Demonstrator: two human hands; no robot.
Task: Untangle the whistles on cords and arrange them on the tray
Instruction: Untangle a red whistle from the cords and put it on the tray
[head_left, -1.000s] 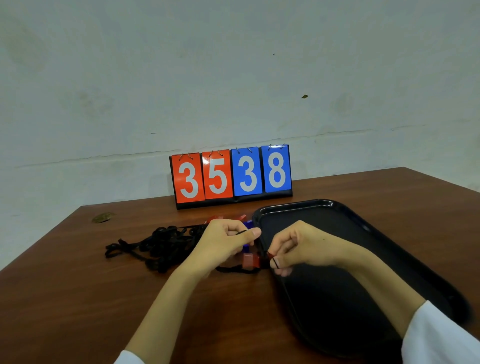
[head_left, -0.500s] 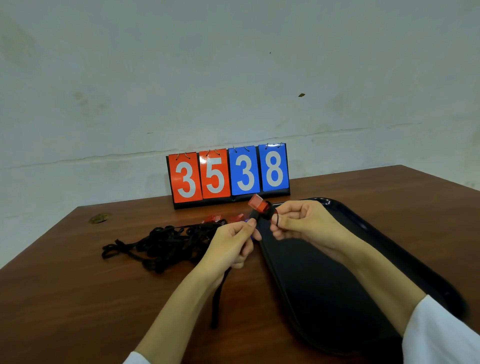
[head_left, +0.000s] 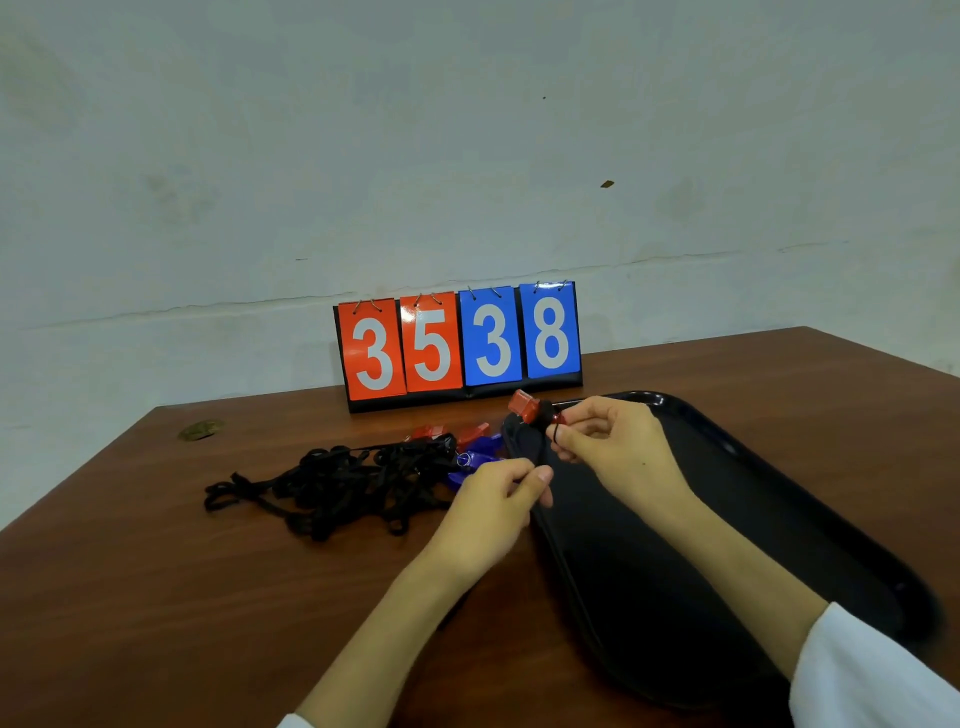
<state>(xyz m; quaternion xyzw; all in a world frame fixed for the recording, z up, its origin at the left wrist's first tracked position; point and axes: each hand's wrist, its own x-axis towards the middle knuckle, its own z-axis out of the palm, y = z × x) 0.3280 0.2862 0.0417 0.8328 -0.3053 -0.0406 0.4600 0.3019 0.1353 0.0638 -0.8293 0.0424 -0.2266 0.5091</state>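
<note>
My right hand (head_left: 610, 441) pinches a red whistle (head_left: 527, 406) by its ring end and holds it above the far left corner of the black tray (head_left: 779, 499). Just below it, my left hand (head_left: 493, 506) pinches the whistle's black cord (head_left: 527, 441) at the tray's left rim. A tangle of black cords (head_left: 343, 480) lies on the table to the left. More red whistles (head_left: 431, 432) and blue whistles (head_left: 480, 453) sit at the tangle's right end, partly hidden by my left hand.
A flip scoreboard (head_left: 460, 345) reading 3538 stands at the table's far edge against the wall. A small brownish disc (head_left: 200, 430) lies near the far left corner. The brown wooden table (head_left: 156, 597) extends toward me.
My right hand lifted the red whistle off the table, up to the tray's far left corner. My left hand kept hold of the cord, which now runs taut between both hands.
</note>
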